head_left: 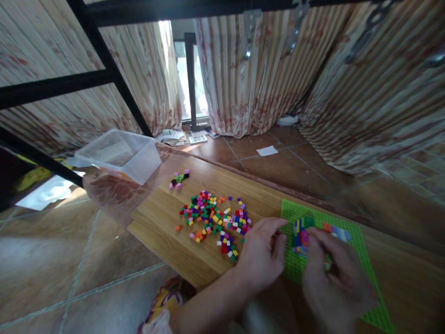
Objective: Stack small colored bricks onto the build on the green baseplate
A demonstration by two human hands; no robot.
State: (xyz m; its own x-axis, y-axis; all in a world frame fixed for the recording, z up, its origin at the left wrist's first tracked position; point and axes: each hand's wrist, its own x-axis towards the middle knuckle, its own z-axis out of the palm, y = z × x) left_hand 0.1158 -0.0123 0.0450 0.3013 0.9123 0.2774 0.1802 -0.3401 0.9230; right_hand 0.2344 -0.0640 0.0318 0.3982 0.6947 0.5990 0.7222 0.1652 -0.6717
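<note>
A green studded baseplate [290,208] lies on the wooden table, with a small patch of multicoloured toy bricks [299,248] built on it. My right hand [335,278] is over the plate, its thumb and index finger pinched at a pink brick [304,237] on this patch. Orange and pale blue bricks [337,232] sit farther right on the plate, partly behind the fingers. At the plate's left edge is my left hand [260,255], fingers bent and thumb apart from the index finger, with no brick visible between them. Motion blurs both hands slightly.
Loose coloured bricks [208,211] are heaped left of my hands. A small green, black and pink brick cluster [180,178] lies beyond them. A clear plastic bin [142,162] stands at the table's far left end. Black metal bars [121,99] and striped curtains [229,79] rise behind.
</note>
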